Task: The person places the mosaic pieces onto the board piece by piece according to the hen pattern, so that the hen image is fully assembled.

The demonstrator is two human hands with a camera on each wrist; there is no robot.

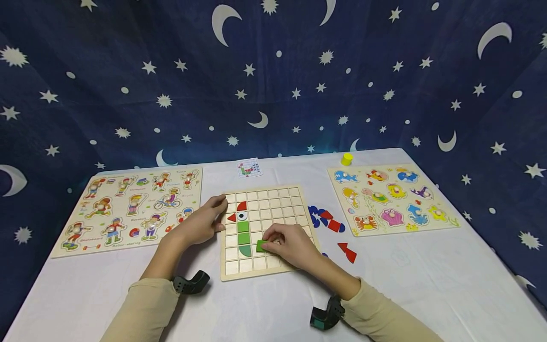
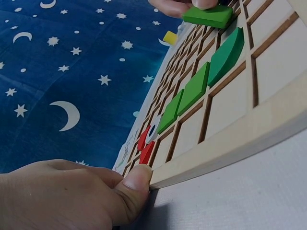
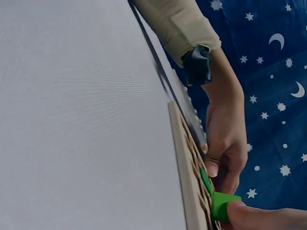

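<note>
A wooden grid board [image 1: 273,202] lies on the white table before me. My left hand [image 1: 198,223] holds the board at its left edge near the far corner, thumb against the rim in the left wrist view. Between thumb and fingers, my right hand [image 1: 290,242] pinches a green square block [image 3: 221,206], tilted close over the grid's near part. Left of it, one column holds a red quarter-round piece [image 1: 242,206], a white eye piece [image 1: 242,215], two green squares [image 1: 243,238] and a darker green quarter-round piece [image 1: 245,250]. A red triangle [image 1: 232,217] sits beside the eye.
Loose red and blue pieces [image 1: 334,225] lie right of the board, with more red ones [image 1: 348,252] nearer. A pattern card [image 1: 249,167] lies behind it. A sports puzzle [image 1: 145,223] is at left, a sea-animal puzzle [image 1: 363,216] at right, a yellow cylinder [image 1: 347,159] behind that.
</note>
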